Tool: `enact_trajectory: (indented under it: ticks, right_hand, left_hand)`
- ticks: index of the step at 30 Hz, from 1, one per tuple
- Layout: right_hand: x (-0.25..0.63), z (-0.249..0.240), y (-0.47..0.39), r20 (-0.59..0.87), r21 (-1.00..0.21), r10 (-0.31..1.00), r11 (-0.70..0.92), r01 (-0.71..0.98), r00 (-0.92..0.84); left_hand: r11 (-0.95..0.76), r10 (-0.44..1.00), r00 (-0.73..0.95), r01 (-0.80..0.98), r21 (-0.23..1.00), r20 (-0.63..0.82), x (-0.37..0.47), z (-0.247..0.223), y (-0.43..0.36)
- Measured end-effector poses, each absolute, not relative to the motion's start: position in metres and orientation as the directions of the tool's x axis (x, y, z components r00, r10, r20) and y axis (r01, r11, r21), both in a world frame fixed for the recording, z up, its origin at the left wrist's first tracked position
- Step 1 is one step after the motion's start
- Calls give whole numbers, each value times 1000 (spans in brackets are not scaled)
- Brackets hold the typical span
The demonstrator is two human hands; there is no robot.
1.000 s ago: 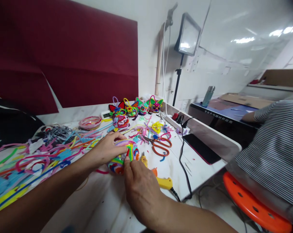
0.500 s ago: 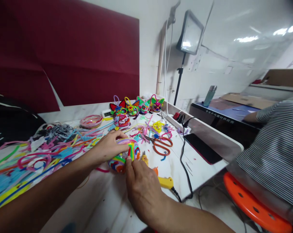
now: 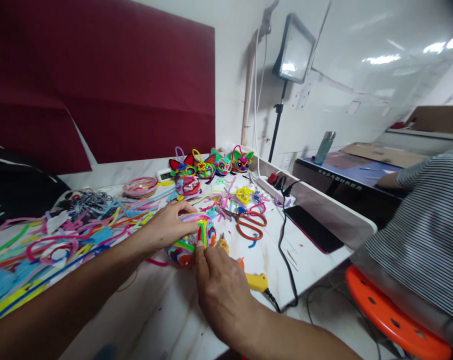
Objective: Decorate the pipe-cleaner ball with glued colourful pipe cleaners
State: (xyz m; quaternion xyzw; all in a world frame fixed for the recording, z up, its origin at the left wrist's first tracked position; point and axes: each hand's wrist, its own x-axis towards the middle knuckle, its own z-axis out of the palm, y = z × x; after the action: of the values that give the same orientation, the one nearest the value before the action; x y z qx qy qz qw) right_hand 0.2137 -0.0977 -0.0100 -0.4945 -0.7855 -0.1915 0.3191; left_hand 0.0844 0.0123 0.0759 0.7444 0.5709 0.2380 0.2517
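My left hand (image 3: 170,224) grips a round ornament (image 3: 183,250) from its left and top, its fingers curled over it. Rows of coloured pipe cleaners cover the ornament, and a clear patch shows between them. My right hand (image 3: 221,280) is closed, its fingertips pinched against the front of the ball at the end of a red pipe cleaner (image 3: 200,234). The right fingers hide part of that spot. Just right of the ball lies a yellow hot-glue gun (image 3: 257,281), partly behind my right hand. Orange-handled scissors (image 3: 251,224) rest farther back.
Finished cat-faced ornaments (image 3: 222,163) stand along the wall. Loose pipe cleaners (image 3: 95,235) cover the left of the table. A black cable (image 3: 282,250), a phone (image 3: 314,230) and a power strip (image 3: 275,189) lie right. A person in a striped shirt (image 3: 425,230) sits beyond an orange stool (image 3: 395,317).
Almost nothing differs. The right hand has shifted very slightly at the ball, and the left hand keeps its hold.
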Motion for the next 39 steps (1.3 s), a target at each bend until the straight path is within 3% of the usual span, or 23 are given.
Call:
enact_trajectory:
  ticks: [14,34,39]
  right_hand:
    - [210,-11,-92,574,-61,755,424,904,-316]
    - [212,-4,-90,583,-39,738,444,895,-341]
    - [211,-6,-89,591,-32,730,446,895,-343]
  left_hand:
    - [-193,972,229,679,709,45,77,70,18]
    - [-53,971,225,513,857,-75,65,74,7]
    - [-96,964,264,463,881,-33,60,68,8]
